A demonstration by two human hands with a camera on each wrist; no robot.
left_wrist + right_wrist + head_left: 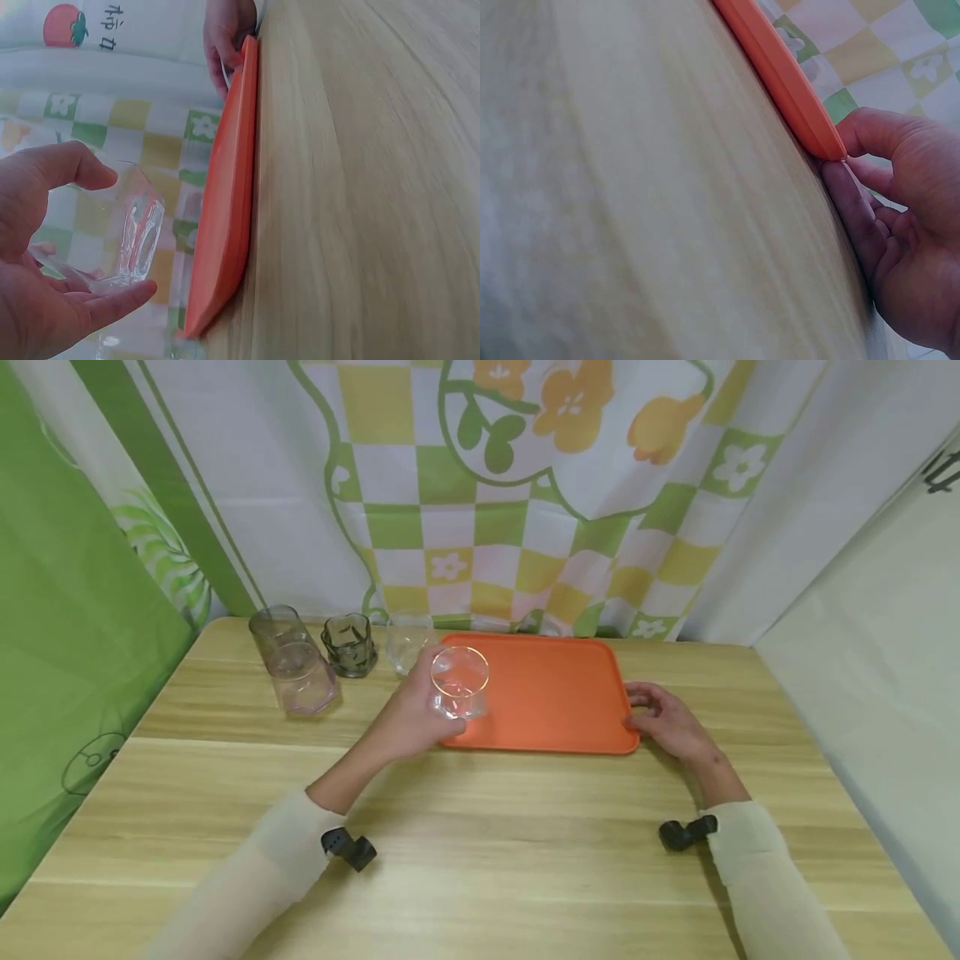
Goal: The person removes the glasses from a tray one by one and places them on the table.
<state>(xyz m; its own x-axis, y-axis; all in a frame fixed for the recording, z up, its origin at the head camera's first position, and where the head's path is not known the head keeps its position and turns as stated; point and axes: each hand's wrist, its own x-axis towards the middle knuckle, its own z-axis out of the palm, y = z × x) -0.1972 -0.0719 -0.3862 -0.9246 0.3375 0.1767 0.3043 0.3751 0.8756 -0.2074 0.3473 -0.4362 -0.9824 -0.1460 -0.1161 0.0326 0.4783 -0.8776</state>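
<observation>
My left hand (420, 714) grips a clear drinking glass (460, 685) with a thin gold rim, raised over the left end of the orange tray (551, 693). In the left wrist view, thumb and fingers wrap the glass (139, 225), whose thick faceted base faces the tray and stands apart from it. At the tray's right edge, my right hand (675, 722) pinches the rim between thumb and fingers. The right wrist view shows those fingers (859, 217) at the tray corner (810, 120), low against the tabletop.
Left of the tray stand a clear glass (408, 639), a dark grey patterned glass (350, 646), a tall grey glass (276, 628) and a pinkish glass (306, 681). All rest on the wooden table (510, 843). A checked curtain (472, 527) hangs behind the table's far edge.
</observation>
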